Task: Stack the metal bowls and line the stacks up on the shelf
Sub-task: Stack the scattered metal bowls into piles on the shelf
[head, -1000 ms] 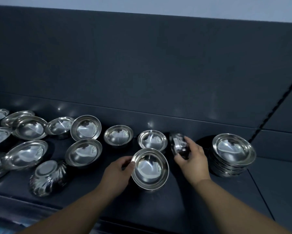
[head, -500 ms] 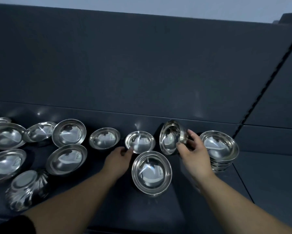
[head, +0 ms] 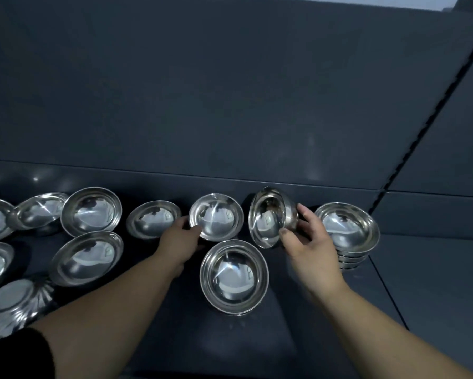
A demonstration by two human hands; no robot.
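My right hand point(head: 306, 242) holds a small steel bowl point(head: 268, 217) tilted on its side, its mouth facing left, above the dark shelf point(head: 257, 337). My left hand point(head: 179, 242) grips the near rim of a second small bowl point(head: 216, 216) that sits at the back. Between my hands, nearer to me, rests a larger bowl point(head: 234, 276), upright. A stack of several bowls point(head: 348, 232) stands at the right, just beyond my right hand.
Several loose bowls crowd the left side, among them one point(head: 153, 218) just left of my left hand, two larger bowls point(head: 91, 210) point(head: 86, 257), and an upturned fluted bowl point(head: 16, 305). A dark back wall point(head: 229, 105) rises behind; a seam point(head: 388, 283) divides the shelf at right.
My left hand let go of the larger bowl, reached back and took the rim of the small bowl behind it. My right hand lifted its bowl and tilted it on its side.
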